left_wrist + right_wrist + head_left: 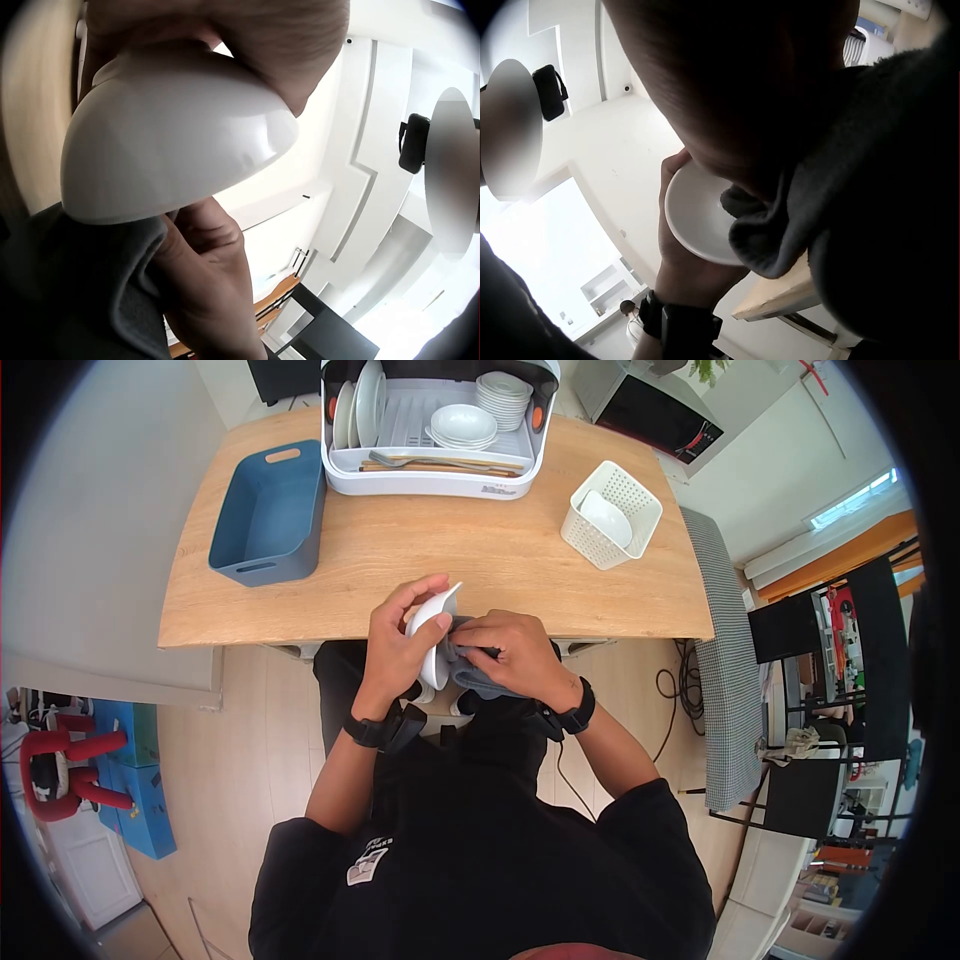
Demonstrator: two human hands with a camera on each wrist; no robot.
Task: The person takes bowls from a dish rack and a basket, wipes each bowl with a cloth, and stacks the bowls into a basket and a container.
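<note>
In front of the table's near edge, my left hand [393, 650] grips a white bowl [430, 612] tipped on its side, thumb at the rim and fingers behind it. My right hand [520, 652] holds a dark grey cloth [478, 676] bunched against the bowl's open side. From the right wrist, folds of the cloth [769, 240] reach inside the bowl [697, 214] and cover part of it. The smooth outside of the bowl [172, 142] fills the upper part of the left wrist view, with the cloth [112, 277] hanging below its rim.
A blue bin [265, 510] stands at the table's left. Behind, a white dish rack [430, 482] holds plates [370, 405], stacked bowls [463, 426], chopsticks and a fork. On the right is a white perforated basket [640, 525] with a white bowl [606, 520] inside. A microwave [655, 418] sits beyond.
</note>
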